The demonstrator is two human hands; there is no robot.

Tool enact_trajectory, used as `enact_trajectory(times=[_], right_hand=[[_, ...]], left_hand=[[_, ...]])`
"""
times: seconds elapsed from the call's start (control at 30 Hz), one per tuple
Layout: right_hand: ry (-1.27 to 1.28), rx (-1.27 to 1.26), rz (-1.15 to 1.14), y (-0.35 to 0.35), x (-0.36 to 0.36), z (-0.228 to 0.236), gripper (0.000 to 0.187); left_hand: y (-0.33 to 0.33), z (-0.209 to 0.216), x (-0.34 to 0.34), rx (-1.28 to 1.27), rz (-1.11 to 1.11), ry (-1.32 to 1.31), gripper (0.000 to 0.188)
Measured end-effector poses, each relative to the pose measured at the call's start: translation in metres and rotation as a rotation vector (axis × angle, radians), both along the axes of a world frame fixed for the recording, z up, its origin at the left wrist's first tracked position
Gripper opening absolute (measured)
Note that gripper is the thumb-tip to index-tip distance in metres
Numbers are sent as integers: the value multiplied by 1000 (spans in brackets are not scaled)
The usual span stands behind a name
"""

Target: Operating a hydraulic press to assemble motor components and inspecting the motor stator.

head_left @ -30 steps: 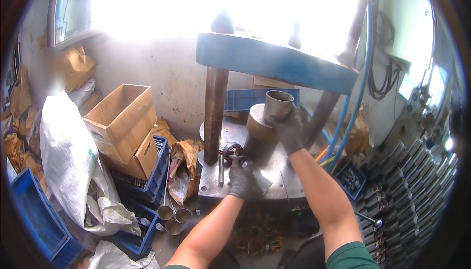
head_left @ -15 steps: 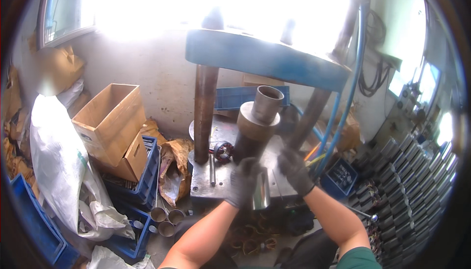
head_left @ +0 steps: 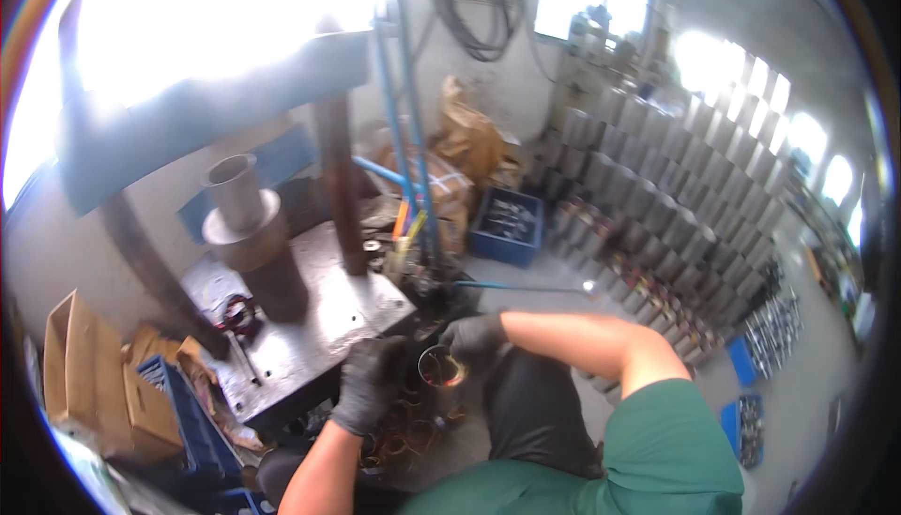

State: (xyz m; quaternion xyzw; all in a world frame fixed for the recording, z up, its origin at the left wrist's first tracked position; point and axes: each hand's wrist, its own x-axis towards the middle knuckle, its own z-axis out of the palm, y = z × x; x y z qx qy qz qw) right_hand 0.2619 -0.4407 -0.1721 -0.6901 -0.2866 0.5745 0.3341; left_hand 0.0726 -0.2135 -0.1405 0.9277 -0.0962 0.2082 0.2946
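Observation:
My right hand (head_left: 474, 338), in a dark glove, is closed at the rim of a short metal cylinder (head_left: 439, 367). The cylinder's round open end faces up, with coppery bits showing inside. To its left, my left hand (head_left: 369, 385), gloved too, is curled beside the front corner of a steel press plate (head_left: 357, 318). Whatever its fingers hold, if anything, is hidden. On the plate stands a thick dark column with a pale collar (head_left: 246, 229) and a narrower open tube (head_left: 233, 186) on top. A small wound motor part (head_left: 241, 315) and a metal rod (head_left: 246, 360) lie left of it.
The press's blue crossbeam (head_left: 216, 107) spans rusty posts (head_left: 340, 186). Blue hoses (head_left: 418, 168) hang at its right. Beyond are a blue crate (head_left: 507, 226) and stacked metal cylinders (head_left: 648, 177). Copper-coloured rings (head_left: 399, 435) lie below my hands; cardboard boxes (head_left: 99, 369) stand left.
My view has swung right. Both hands and the shiny cylinder have come away from the plate toward my lap, and the cylinder now shows its open end. The column stays put.

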Motion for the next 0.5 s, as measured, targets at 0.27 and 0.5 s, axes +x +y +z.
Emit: enact_trajectory(times=[0.27, 0.5], right_hand=[[-638, -208, -422, -186, 47, -109, 25], [5, -103, -1784, -302, -90, -215, 12]], left_hand=[[46, -41, 4, -69, 327, -206, 39], [42, -51, -4, 86, 415, 48, 46]])
